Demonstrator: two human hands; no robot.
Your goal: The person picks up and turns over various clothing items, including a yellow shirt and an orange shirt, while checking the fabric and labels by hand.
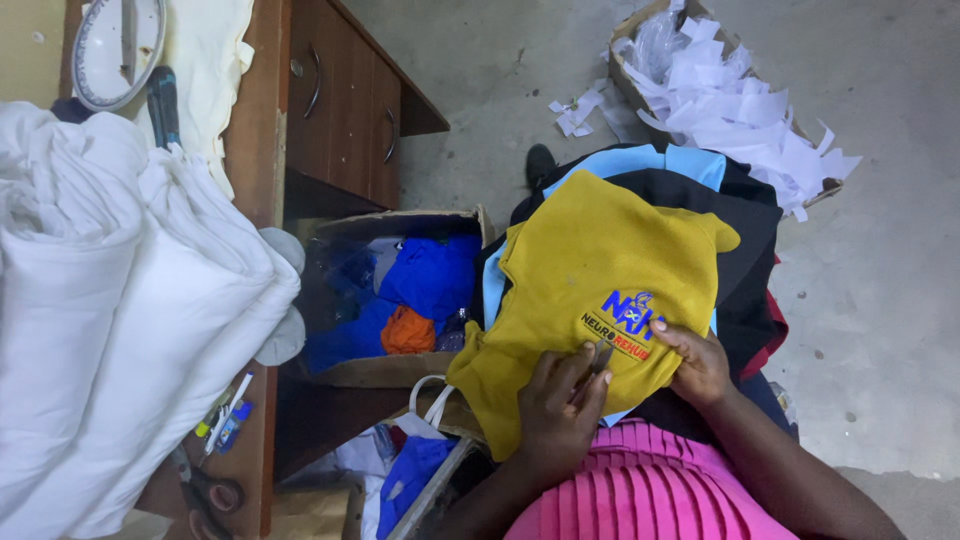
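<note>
Looking down past a pink pleated skirt (650, 480), we see our left hand (560, 405) curled on the near edge of a mustard-yellow shirt (590, 270), its fingers pinching a small grey tool (603, 356) whose kind we cannot tell. Our right hand (700, 365) lies just beside it, fingers spread flat and pressing the cloth next to the blue and orange printed emblem (625, 322). The yellow shirt tops a pile on our lap, with a light blue garment (640, 160) and black garments (750, 230) showing beneath it. To the left, near our knees, a cardboard box (390, 370) holds blue and orange cloth scraps (420, 300). Beyond that stands a brown wooden tabletop with drawers (340, 100), and large white fabric rolls (110, 300) lie on it. Farther off on the concrete floor (880, 330), another box of white paper offcuts (730, 90) sits well apart from the pile.
</note>
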